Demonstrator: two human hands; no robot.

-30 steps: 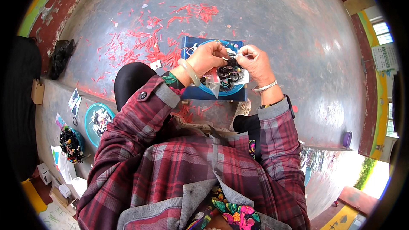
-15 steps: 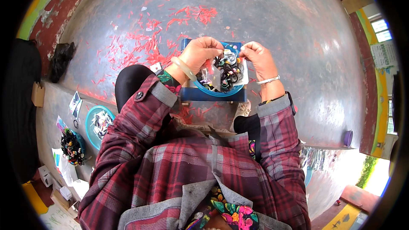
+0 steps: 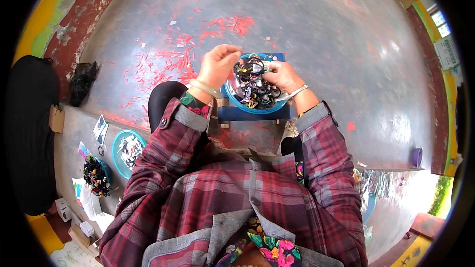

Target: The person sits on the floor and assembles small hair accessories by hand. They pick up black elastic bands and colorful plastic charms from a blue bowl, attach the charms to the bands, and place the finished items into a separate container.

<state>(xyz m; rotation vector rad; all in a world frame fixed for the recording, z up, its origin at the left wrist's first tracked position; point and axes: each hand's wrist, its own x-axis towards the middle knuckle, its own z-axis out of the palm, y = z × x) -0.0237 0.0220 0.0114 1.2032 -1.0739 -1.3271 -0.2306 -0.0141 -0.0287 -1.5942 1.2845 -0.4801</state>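
Observation:
A round blue basin (image 3: 241,106) stands on a low blue stool (image 3: 229,114) in front of me. Inside is a heap of black elastic hair ties (image 3: 261,91) with small coloured beads and charms. At the basin's far left rim, my left hand (image 3: 216,67) is raised with thumb and forefinger pinched; what sits between them is too small to make out. On the right, my right hand (image 3: 285,76) reaches over the rim, fingers closed together at the heap. Its grip is partly hidden. A pale strip (image 3: 292,94) shows below that wrist.
Red scraps (image 3: 175,59) litter the floor ahead and left. At my left are a basin of white pieces (image 3: 118,151), a full container of hair ties (image 3: 96,175) and small boxes (image 3: 79,232). A black bag (image 3: 83,84) lies by the wall; a purple tub (image 3: 417,157) stands far right.
My right hand has come down and inward onto the hair ties, while my left has drawn slightly left. Clear packaging over the heap shows less now. The whole view has shifted a little.

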